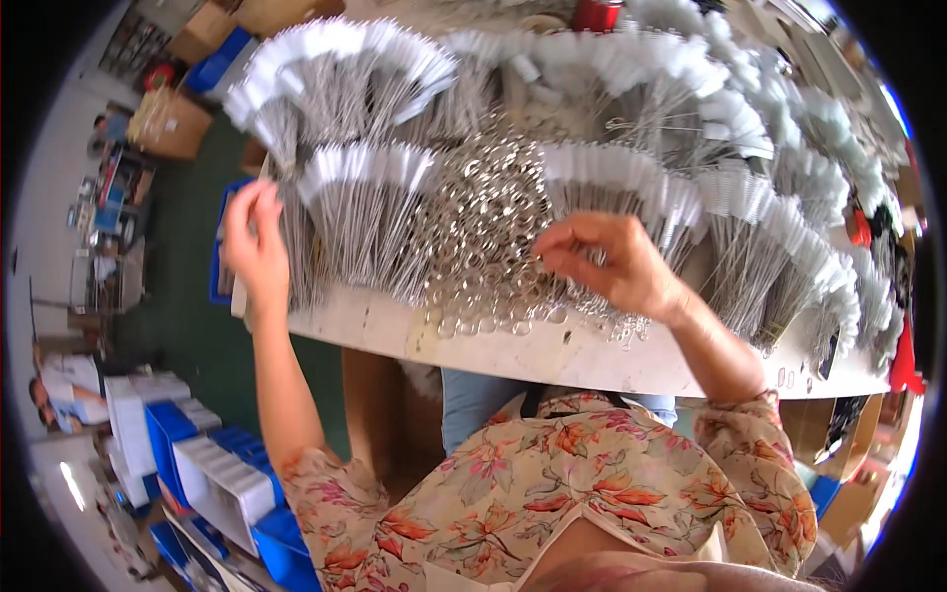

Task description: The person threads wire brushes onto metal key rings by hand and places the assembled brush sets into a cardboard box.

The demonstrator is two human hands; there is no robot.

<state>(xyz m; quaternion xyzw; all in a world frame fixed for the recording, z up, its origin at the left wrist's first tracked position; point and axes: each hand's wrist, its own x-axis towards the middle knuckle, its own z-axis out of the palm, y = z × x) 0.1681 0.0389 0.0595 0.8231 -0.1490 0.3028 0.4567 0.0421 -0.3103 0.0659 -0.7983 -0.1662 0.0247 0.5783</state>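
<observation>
My left hand [254,242] is raised at the table's left end, its fingers bent and a gap showing between them and the thumb. I see nothing in it. It is nearest to the leftmost bundle of thin wires [296,247] with white tags on their ends. My right hand [612,259] hovers at the right side of a heap of shiny metal rings [483,212]. Its fingertips are drawn together over the rings; whatever they pinch is too small to make out. Fanned bundles of tagged wires [365,212] flank the heap.
More tagged wire bundles [779,261] cover the white table [483,360] to the right and behind. A blue bin [223,259] stands beyond the table's left end. A red can [597,14] is at the back. Blue and white crates [225,479] and another person [67,390] are at lower left.
</observation>
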